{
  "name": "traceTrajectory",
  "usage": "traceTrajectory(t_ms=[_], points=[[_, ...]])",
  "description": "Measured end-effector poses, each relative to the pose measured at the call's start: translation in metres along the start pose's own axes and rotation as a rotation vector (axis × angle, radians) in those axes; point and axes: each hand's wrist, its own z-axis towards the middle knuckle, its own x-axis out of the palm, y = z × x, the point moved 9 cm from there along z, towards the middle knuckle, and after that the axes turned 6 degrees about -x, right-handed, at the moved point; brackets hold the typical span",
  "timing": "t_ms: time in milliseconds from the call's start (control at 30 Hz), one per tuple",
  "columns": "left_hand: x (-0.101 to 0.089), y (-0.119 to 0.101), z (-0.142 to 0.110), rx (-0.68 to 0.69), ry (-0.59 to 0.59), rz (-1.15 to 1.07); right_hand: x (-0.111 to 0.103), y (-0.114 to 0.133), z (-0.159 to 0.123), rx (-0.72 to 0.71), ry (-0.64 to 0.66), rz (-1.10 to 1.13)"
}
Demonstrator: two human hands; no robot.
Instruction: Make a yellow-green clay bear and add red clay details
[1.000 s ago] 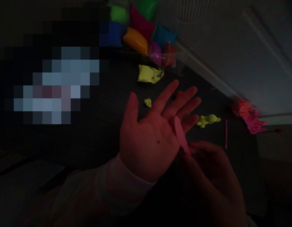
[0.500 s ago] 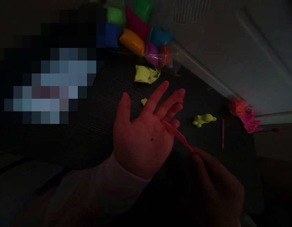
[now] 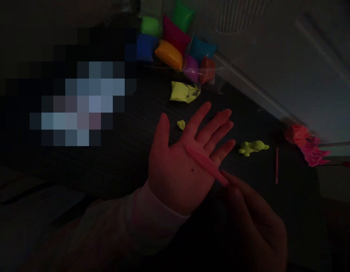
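Note:
My left hand [image 3: 180, 173] is held palm up over the dark table, fingers spread. A tiny dark speck [image 3: 192, 170] lies on its palm; I cannot make out what it is. Between thumb and fingers, my right hand [image 3: 255, 217] grips a pink plastic clay knife [image 3: 207, 163]. Its flat blade lies over the left palm, just beyond the speck. To the right, a small yellow clay animal figure [image 3: 252, 147] rests on the tabletop. Behind my left fingers sit a little yellow clay lump [image 3: 181, 124] and an opened yellow clay packet [image 3: 182, 92].
Several coloured clay packets, an orange one [image 3: 169, 54] among them, lie in clear plastic at the back. A thin pink stick [image 3: 277, 165] is at the right. Crumpled pink flower-like pieces [image 3: 307, 145] lie by the table edge. A pixelated patch hides the left.
The clay knife's blade has moved from the palm's edge farther over the palm. My left fingers have spread wider, and the whole view has shifted slightly.

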Motion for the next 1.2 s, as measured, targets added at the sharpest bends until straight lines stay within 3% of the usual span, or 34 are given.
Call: traceTrajectory(t_ms=[133,333,767,933,1200], points=[[-0.003,-0.001,0.001,0.008,-0.015,0.006,-0.001,0.021,-0.002,-0.218,-0.009,-0.165],[-0.006,-0.003,0.002,0.039,-0.027,0.023,0.008,0.033,-0.013,-0.465,0.161,-0.313],[-0.003,-0.001,0.002,0.031,-0.013,-0.040,0.009,0.036,-0.019,-0.641,0.240,-0.413],[-0.006,-0.001,0.003,0.034,-0.083,-0.074,0.006,0.040,-0.021,-0.688,0.211,-0.433],[-0.008,0.000,0.002,0.041,-0.102,0.009,0.003,0.045,-0.020,-0.750,0.178,-0.471]])
